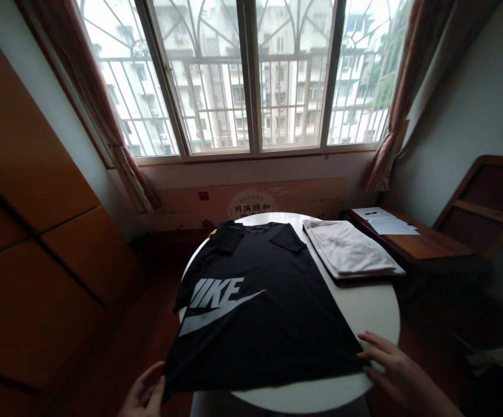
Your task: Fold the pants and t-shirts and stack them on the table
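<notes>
A black T-shirt (273,313) with a grey Nike print lies spread on a round white table (364,313), its collar toward the window. My left hand (145,394) pinches the shirt's near left hem corner, which hangs past the table's edge. At the near right hem corner, my right hand (388,362) has its fingers closed on the cloth, close above the tabletop. The shirt's left side drapes over the table edge, and its sleeves lie folded inward at the top.
A folded stack of white and dark clothes (351,249) sits at the table's right. Beyond it stands a wooden side table (434,246) with papers (386,222). An orange-brown cabinet (38,231) is on the left. A printed cardboard panel (312,197) leans under the window.
</notes>
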The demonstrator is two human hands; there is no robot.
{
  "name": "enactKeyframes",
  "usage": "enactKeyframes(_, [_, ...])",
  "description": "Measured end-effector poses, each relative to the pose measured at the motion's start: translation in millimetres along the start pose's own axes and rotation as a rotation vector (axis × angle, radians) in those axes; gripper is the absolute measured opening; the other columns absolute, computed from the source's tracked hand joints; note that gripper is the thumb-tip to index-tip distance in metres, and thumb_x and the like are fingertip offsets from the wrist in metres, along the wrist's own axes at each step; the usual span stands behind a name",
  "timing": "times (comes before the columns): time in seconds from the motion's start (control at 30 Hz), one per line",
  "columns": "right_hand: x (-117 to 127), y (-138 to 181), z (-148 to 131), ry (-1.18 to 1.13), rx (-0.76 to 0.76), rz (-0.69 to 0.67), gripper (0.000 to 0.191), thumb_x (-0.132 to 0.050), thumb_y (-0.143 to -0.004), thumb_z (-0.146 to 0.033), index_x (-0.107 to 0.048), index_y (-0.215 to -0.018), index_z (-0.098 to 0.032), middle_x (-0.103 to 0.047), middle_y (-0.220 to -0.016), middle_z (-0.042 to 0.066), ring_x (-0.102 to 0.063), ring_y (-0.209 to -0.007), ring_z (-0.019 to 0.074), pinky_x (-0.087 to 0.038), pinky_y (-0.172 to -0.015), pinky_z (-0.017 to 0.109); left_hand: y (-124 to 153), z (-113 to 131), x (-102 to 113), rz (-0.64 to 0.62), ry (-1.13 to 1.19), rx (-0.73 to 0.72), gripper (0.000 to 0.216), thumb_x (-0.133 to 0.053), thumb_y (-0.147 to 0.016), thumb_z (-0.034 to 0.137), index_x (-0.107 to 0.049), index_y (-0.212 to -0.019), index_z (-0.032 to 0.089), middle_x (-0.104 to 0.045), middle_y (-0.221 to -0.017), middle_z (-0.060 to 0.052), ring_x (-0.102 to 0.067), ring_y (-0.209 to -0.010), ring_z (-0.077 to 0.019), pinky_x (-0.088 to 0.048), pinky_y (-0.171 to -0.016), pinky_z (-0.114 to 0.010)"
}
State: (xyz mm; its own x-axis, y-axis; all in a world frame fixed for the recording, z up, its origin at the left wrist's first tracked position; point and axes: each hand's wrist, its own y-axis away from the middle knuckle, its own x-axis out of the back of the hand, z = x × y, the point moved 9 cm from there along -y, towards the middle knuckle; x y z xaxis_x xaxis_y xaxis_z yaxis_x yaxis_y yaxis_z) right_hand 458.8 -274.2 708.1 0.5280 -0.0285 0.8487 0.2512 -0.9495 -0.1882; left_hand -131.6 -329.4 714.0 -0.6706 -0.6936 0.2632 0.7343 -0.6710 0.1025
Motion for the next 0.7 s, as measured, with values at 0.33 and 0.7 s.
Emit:
enactKeyframes(0.33, [7.5, 11.1, -20.4, 0.065, 0.01, 0.136, 0.027, -0.054, -0.094, -0.035, -0.077, -0.104, -0.025, -0.064, -0.136, 0.011, -0.06, -0.127, 0.0315, -0.051, -0.107, 0.05, 43.5, -29.8, -37.0, -0.138, 0.573, 0.42, 0.018, -0.065, -0.077, 0.019, -0.066, -0.095, 0.021, -0.073, -0.089, 0.0, -0.07, -0.074, -0.0157, -0.058, -0.068, -0.028])
enactKeyframes(0.7, [-23.7, -11.9, -170.7, -0.268, 0.258, -0.065, 0.047, -0.058, -0.092, -0.028, -0.059, -0.139, -0.035, -0.048, -0.153, 0.008, -0.047, -0.14, 0.0304, -0.044, -0.113, 0.051, 51.9, 38.8, -35.9, -0.035, 0.238, -0.125, 0.046, -0.076, -0.061, 0.051, -0.067, -0.089, 0.016, -0.072, -0.083, -0.005, -0.068, -0.081, -0.0248, -0.055, -0.07, -0.031])
